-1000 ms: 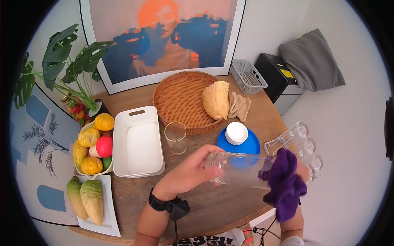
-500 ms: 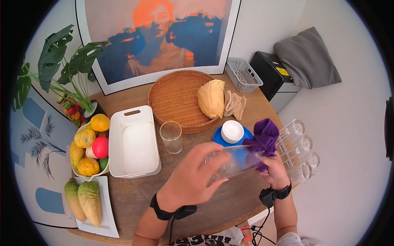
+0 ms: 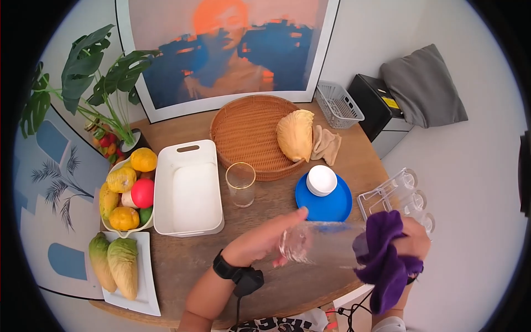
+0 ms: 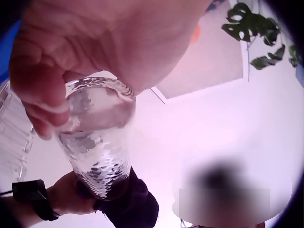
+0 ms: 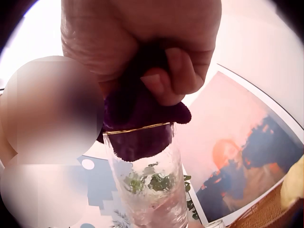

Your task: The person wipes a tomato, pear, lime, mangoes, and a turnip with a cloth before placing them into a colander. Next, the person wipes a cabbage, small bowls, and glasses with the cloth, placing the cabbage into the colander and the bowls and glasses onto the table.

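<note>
My left hand (image 3: 263, 240) grips the base end of a clear textured drinking glass (image 3: 323, 249), which lies nearly sideways above the table. At its other end my right hand (image 3: 415, 239) grips a bunched purple cloth (image 3: 381, 260). In the right wrist view part of the cloth (image 5: 142, 147) sits inside the glass's gold-rimmed mouth, with the right fingers (image 5: 183, 71) curled over it. The left wrist view shows the left fingers (image 4: 42, 95) bent around the base. A second gold-rimmed glass (image 3: 241, 191) stands upright on the table, left of the hands.
Beyond the hands are a blue plate (image 3: 337, 207) with white bowls (image 3: 321, 180) and a wire rack (image 3: 368, 199) of glasses at the right edge. A white bin (image 3: 188, 221), fruit bowl (image 3: 119, 229) and plate of cabbages (image 3: 146, 276) stand left; a wicker tray (image 3: 243, 133) lies behind.
Half a second ago the glass tilted up toward the right and the cloth stood higher. Both hands now hold it lower, the right hand has turned, and the cloth hangs down. The view shifted slightly.
</note>
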`<action>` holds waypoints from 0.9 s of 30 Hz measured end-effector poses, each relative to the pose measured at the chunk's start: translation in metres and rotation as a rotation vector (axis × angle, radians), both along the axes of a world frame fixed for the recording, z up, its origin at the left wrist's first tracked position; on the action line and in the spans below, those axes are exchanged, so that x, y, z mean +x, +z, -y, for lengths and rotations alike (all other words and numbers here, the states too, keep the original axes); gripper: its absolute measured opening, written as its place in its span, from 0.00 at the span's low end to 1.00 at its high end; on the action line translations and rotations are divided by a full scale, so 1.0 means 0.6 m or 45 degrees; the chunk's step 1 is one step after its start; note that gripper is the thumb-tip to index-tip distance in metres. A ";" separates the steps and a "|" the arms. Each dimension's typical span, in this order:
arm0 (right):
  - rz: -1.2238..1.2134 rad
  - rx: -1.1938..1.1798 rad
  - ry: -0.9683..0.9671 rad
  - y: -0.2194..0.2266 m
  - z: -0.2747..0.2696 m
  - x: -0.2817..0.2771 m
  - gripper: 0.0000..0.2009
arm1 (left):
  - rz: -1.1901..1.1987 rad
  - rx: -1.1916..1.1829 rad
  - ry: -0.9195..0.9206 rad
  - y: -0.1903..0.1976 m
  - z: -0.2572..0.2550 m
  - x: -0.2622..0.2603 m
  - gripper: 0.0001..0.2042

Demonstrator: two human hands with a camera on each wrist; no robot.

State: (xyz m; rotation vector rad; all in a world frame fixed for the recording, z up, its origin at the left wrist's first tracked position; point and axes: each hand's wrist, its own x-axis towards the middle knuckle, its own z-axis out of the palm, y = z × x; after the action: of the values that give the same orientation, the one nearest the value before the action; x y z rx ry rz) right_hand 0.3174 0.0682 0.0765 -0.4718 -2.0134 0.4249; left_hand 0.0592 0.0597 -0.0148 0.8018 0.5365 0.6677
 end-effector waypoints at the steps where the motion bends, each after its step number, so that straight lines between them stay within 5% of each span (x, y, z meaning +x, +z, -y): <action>1: -0.019 0.027 -0.064 0.007 0.010 -0.007 0.09 | -0.003 -0.002 0.007 -0.005 -0.001 0.004 0.28; 4: -0.074 0.037 -0.201 -0.001 0.000 0.002 0.08 | 0.306 0.008 -0.138 -0.009 0.004 0.027 0.24; 6: -0.113 0.022 -0.277 -0.001 -0.009 0.022 0.08 | 0.179 0.243 0.205 -0.001 0.013 0.044 0.18; 8: 0.266 -0.052 -0.607 0.008 -0.015 0.042 0.10 | 0.117 0.424 0.307 -0.020 0.013 0.055 0.21; 9: 0.108 -0.254 -0.318 -0.004 -0.029 0.070 0.15 | 0.055 0.603 0.412 -0.027 0.012 0.059 0.27; 10: 0.108 -0.255 -0.316 -0.005 -0.033 0.072 0.15 | 0.054 0.602 0.414 -0.023 0.013 0.064 0.27; 13: 0.169 -0.292 -0.304 -0.003 -0.042 0.081 0.17 | -0.214 0.948 0.719 -0.006 0.019 0.075 0.32; 15: 0.208 -0.338 -0.194 -0.004 -0.046 0.086 0.17 | -0.725 1.453 0.981 -0.005 0.025 0.076 0.34; 19: 0.125 -0.437 -0.287 -0.033 -0.053 0.083 0.16 | -0.934 1.809 1.143 0.012 0.038 0.082 0.35; 21: 0.612 -0.659 -0.477 -0.047 -0.058 0.099 0.12 | -1.088 2.140 1.090 0.009 0.032 0.082 0.32; 22: 0.613 -0.659 -0.477 -0.053 -0.056 0.102 0.12 | -1.087 2.139 1.091 0.003 0.028 0.081 0.32; 25: -0.106 -0.769 -0.279 -0.084 -0.047 0.097 0.19 | -1.007 1.935 1.057 -0.015 0.017 0.073 0.32; 27: -0.106 -0.765 -0.169 -0.070 -0.039 0.093 0.22 | -1.064 1.678 0.799 -0.019 0.012 0.079 0.34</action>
State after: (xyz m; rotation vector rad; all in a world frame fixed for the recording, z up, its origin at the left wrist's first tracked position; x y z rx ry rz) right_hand 0.3735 0.0914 0.0346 -0.9313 -1.7389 0.9563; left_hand 0.1063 0.0528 -0.0264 2.2508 1.1428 1.2885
